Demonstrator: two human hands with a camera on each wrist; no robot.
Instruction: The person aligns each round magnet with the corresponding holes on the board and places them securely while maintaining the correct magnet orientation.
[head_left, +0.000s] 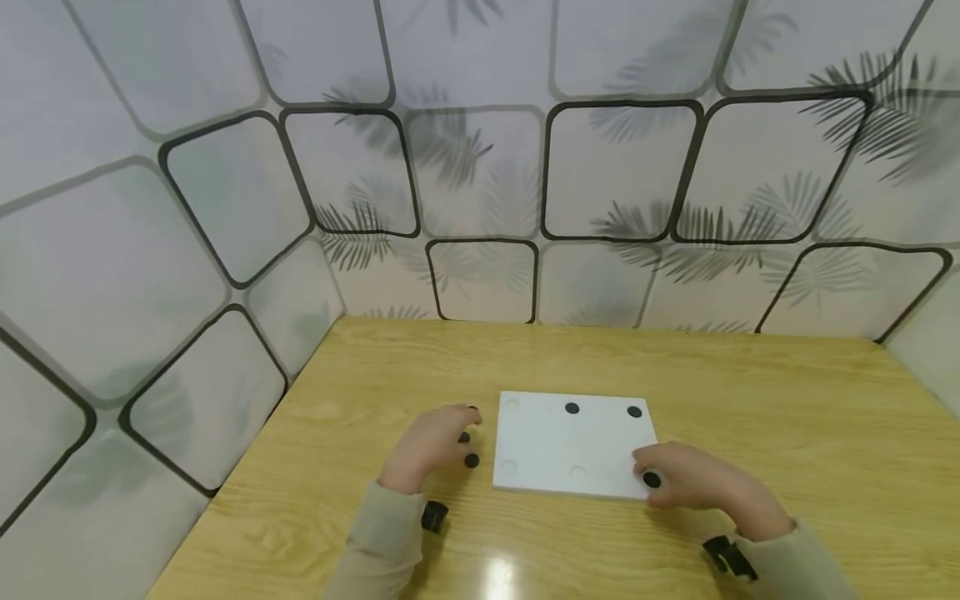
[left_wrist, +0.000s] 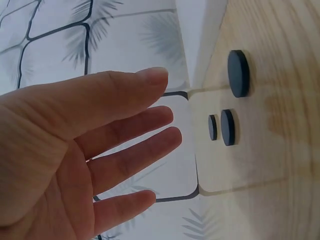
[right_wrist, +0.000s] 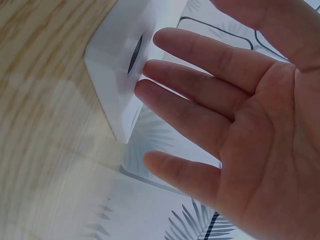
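"Three black discs (left_wrist: 239, 73) lie on the wood-grain table (head_left: 420, 358) just off the fingertips of your left hand (head_left: 427, 446), short of the left edge of the white board (head_left: 540, 446). Thumb and fingers of that hand are spread apart, holding nothing."

"How much room on that side?"

"Only a narrow strip of wood separates the loose discs from the board's edge, so your fingertips are near that edge. To your left, the tabletop runs on to the leaf-patterned wall (head_left: 480, 175)."

"And the right hand?"

"Your right hand (head_left: 693, 479) is at the board's near right corner, its fingers stretched out. From the head view it overlaps the board's right edge, close about the corner disc (head_left: 652, 480); you cannot tell from these views whether a fingertip touches disc or board."

"What does the board carry besides?"

"Two more dark discs (head_left: 572, 408) along its far side, one mid-edge and one by the right corner. You also have three shallow round recesses (head_left: 577, 472): two down the left side, one midway along the near edge. The board lies flat, with your hands well apart on either side and a broad band of wood beyond its far edge."
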